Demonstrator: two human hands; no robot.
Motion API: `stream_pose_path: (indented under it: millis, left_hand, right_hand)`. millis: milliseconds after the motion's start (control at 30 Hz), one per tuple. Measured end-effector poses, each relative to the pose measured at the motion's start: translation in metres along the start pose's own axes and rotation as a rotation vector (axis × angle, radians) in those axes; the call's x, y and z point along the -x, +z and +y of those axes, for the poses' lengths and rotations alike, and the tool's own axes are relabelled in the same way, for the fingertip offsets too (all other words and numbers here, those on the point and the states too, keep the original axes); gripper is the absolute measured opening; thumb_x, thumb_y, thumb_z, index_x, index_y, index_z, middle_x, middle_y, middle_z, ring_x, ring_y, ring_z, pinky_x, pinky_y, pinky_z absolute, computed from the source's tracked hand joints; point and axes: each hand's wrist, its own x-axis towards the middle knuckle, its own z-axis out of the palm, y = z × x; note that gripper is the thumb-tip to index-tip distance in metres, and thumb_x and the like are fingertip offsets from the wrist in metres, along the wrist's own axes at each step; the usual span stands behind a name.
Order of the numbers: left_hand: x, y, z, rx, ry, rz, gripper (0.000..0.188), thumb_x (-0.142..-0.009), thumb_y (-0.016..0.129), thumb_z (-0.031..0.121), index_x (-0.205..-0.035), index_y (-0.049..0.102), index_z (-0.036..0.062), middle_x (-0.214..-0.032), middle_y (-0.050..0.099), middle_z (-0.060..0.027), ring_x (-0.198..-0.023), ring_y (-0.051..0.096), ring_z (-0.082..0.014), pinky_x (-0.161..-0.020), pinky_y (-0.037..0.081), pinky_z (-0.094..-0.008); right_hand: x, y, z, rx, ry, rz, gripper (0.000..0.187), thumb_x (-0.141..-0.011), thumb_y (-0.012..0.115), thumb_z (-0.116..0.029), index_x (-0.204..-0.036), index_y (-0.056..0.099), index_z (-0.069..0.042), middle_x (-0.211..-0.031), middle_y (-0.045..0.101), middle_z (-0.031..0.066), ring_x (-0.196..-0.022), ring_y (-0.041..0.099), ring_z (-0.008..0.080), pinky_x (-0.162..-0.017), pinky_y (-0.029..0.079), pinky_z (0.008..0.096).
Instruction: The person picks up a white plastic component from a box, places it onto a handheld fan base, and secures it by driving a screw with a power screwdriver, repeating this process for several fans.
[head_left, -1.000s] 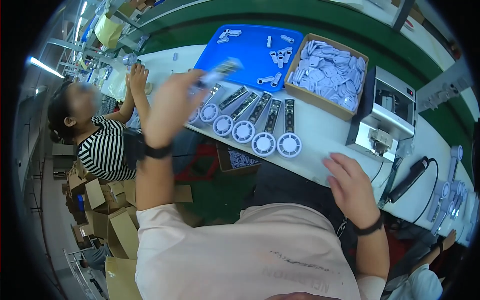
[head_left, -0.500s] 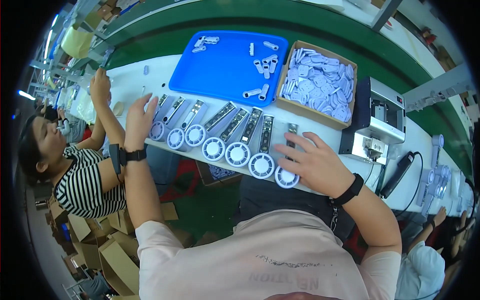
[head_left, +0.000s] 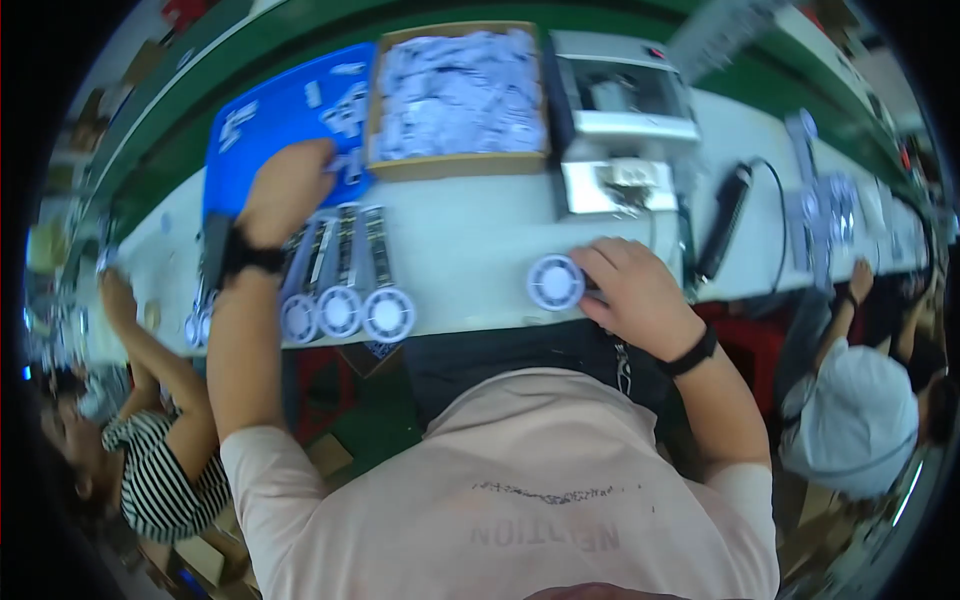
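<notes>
By the right hand (head_left: 632, 292), a white round-headed unit (head_left: 555, 283) is held at its rim between thumb and fingers, near the front edge of the worktop (head_left: 460, 240). The left hand (head_left: 290, 188) is placed over the front part of the blue tray (head_left: 255, 155), near small white parts (head_left: 346, 112) towards its right edge; whether anything is gripped there cannot be told. Similar units (head_left: 388, 314) are lined along the worktop's front edge, left of the held one.

At least six round-headed devices (head_left: 388, 314); one blue tray (head_left: 275, 122); one box (head_left: 460, 167) of white parts (head_left: 460, 95); one silver machine (head_left: 625, 130).
</notes>
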Motion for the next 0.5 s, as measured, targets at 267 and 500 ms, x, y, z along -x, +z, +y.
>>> stream_pose_path:
  millis: [267, 500]
  left_hand:
    - [0.083, -0.046, 0.200, 0.790, 0.284, -0.028, 0.026, -0.104, 0.058, 0.006, -0.125, 0.069, -0.0023, -0.107, 0.064, -0.0142, -0.085, 0.066, -0.0224, -0.074, 0.053, -0.0317]
    - [0.083, -0.010, 0.266, 1.463, -0.048, -0.558, 0.023, -0.101, 0.064, 0.006, -0.122, 0.070, -0.0019, -0.106, 0.066, -0.0126, -0.084, 0.068, -0.0194, -0.072, 0.054, -0.0310]
  right_hand:
    - [0.032, -0.015, -0.001, -0.092, -0.297, 0.496, 0.043, -0.081, 0.082, -0.014, -0.121, 0.069, -0.005, -0.117, 0.070, 0.0128, -0.093, 0.068, 0.0330, -0.082, 0.056, 0.0414]
    - [0.053, -0.018, 0.017, -0.112, -0.396, 0.437, 0.027, -0.084, 0.081, -0.012, -0.109, 0.073, -0.006, -0.110, 0.070, 0.0131, -0.084, 0.069, 0.0312, -0.072, 0.056, 0.0389]
